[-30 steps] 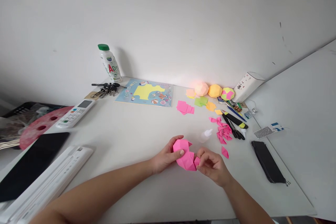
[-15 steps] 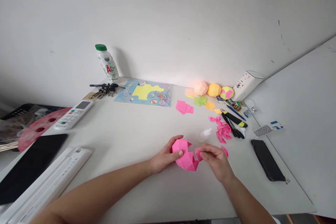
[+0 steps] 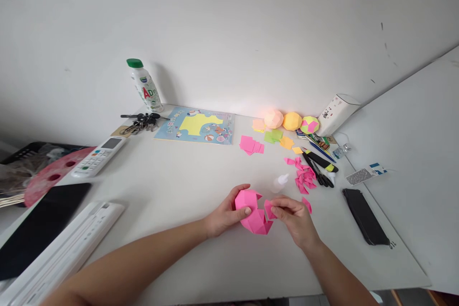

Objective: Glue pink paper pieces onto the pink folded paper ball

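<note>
My left hand is closed around a pink folded-paper ball, thumb across its front. The ball is only part-formed, with an open side and pointed flaps facing right. Between the thumb and fingers of my right hand is a small pink folded-paper piece, held close to the ball's open side; whether they touch is hard to tell. Behind my right hand stands a small clear bottle with a white nozzle. A heap of pink folded pieces lies beyond it, and another pink piece sits just by my right hand.
Three finished paper balls line the wall, near sticky notes. Scissors, a cutter and a black pouch lie right. At left are a green-capped bottle, keys, a remote and a tablet.
My right hand has brought the small pink piece slightly left, nearer the ball, and the piece has turned a little. My left hand keeps its hold. The view has shifted slightly.
</note>
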`<state>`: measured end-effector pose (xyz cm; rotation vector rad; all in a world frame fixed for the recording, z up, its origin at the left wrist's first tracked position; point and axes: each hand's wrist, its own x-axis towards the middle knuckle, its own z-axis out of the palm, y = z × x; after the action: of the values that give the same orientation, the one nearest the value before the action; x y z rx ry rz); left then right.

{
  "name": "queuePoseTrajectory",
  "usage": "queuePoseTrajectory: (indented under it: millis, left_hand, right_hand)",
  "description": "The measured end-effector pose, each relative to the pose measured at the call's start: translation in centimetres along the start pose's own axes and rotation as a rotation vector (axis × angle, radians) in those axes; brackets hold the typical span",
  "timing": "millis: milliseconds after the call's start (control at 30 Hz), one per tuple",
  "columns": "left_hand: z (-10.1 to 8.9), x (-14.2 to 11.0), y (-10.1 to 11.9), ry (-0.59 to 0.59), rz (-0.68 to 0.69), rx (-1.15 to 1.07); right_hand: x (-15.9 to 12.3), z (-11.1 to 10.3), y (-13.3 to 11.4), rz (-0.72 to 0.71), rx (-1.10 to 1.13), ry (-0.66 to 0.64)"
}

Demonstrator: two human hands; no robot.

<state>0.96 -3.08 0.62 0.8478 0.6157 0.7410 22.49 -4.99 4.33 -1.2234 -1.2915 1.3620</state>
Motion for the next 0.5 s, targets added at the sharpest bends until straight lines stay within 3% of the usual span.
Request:
queuePoseTrajectory:
  millis: [500]
  left_hand:
    - [0.12, -0.06, 0.1, 0.016, -0.001, 0.02]
  right_hand:
    - [-0.26, 0.22, -0.72, -0.104, -0.109, -0.023]
